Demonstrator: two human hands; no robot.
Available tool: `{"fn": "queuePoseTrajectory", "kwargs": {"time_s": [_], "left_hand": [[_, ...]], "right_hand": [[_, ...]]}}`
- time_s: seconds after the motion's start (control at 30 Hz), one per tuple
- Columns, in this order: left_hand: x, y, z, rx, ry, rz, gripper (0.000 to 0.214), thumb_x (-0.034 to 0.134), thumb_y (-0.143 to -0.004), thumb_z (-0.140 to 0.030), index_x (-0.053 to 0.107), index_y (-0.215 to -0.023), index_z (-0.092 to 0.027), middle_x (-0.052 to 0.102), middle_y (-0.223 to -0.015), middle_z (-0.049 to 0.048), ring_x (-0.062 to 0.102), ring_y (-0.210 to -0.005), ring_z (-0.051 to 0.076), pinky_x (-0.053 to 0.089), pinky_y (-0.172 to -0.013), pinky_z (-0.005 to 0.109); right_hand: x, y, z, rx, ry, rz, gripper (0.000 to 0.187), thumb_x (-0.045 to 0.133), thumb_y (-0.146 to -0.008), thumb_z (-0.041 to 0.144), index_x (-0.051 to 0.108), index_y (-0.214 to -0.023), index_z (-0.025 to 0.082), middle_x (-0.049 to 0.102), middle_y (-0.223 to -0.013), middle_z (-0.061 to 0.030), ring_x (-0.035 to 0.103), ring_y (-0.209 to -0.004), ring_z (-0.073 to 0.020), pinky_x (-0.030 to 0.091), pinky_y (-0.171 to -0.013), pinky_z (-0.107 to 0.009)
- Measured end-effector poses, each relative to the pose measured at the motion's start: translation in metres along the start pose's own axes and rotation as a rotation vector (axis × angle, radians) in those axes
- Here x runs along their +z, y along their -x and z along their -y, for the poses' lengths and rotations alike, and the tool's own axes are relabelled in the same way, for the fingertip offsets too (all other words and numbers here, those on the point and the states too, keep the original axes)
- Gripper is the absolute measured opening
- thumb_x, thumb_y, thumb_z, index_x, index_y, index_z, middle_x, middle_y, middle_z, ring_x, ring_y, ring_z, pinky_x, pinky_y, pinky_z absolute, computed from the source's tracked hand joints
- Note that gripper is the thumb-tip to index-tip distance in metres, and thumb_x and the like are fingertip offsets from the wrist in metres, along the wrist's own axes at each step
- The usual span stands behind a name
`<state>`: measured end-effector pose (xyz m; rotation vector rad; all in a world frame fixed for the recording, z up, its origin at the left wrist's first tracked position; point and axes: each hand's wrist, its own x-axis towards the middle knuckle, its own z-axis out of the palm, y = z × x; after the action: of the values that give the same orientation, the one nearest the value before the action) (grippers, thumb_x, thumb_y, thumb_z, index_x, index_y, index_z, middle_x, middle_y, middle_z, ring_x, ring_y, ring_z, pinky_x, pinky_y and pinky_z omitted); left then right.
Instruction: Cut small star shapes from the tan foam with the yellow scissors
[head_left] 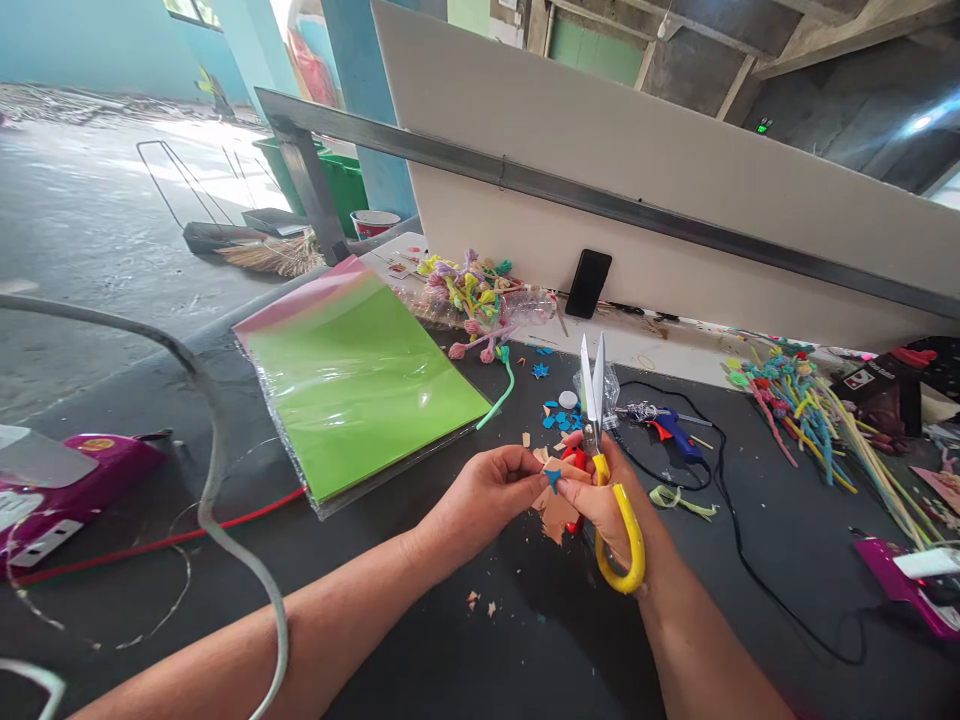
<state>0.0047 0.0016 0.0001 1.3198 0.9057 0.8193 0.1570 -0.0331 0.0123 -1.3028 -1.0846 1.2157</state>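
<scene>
My right hand (604, 505) is closed round yellow-handled scissors (600, 440), whose blades point up and away. My left hand (491, 490) pinches a small blue star-shaped piece (553, 478) between thumb and fingers, right where the two hands meet. A tan scrap of sheet (556, 512) hangs just below the fingers. Both hands hover over the black table (420, 600), near its middle.
A wrapped stack of green sheets (360, 380) lies to the left. Blue cut stars (561, 418), a blue glue gun (671, 428) with its black cord, and coloured craft stems (810, 410) lie beyond and to the right. A phone (588, 283) leans on the white board.
</scene>
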Motion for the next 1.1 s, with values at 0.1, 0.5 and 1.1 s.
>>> {"fn": "queuePoseTrajectory", "kwargs": {"time_s": [0.1,0.5,1.1], "left_hand": [[-0.0024,-0.0018,0.0034,-0.003,0.002,-0.007,0.016,0.064,-0.072,-0.028,0.06,-0.071,-0.013,0.053,-0.059,-0.0037,0.042,-0.054,0.007,0.031,-0.051,0.02],[-0.0055,-0.0019,0.0058,0.0,-0.008,0.04,0.019,0.064,-0.072,-0.032,0.06,-0.071,-0.014,0.057,-0.063,-0.0017,0.047,-0.056,0.01,0.036,-0.054,0.021],[-0.0014,-0.0008,0.001,0.018,0.075,0.036,0.017,0.067,-0.069,-0.028,0.06,-0.073,-0.013,0.053,-0.064,-0.0032,0.044,-0.058,0.008,0.035,-0.055,0.02]], "right_hand": [[-0.0014,-0.0011,-0.001,-0.016,-0.02,0.005,0.034,0.07,-0.068,0.029,0.056,-0.1,0.027,0.056,-0.072,0.0048,0.052,-0.06,-0.0131,0.042,-0.055,-0.027],[0.0001,-0.0025,-0.0052,-0.011,-0.05,0.025,0.04,0.07,-0.061,0.017,0.054,-0.096,0.027,0.056,-0.072,0.0056,0.054,-0.065,-0.014,0.043,-0.063,-0.03],[0.0025,-0.0028,-0.003,-0.012,-0.044,0.008,0.038,0.072,-0.063,0.022,0.053,-0.096,0.026,0.054,-0.069,0.006,0.051,-0.06,-0.0124,0.042,-0.059,-0.028]]}}
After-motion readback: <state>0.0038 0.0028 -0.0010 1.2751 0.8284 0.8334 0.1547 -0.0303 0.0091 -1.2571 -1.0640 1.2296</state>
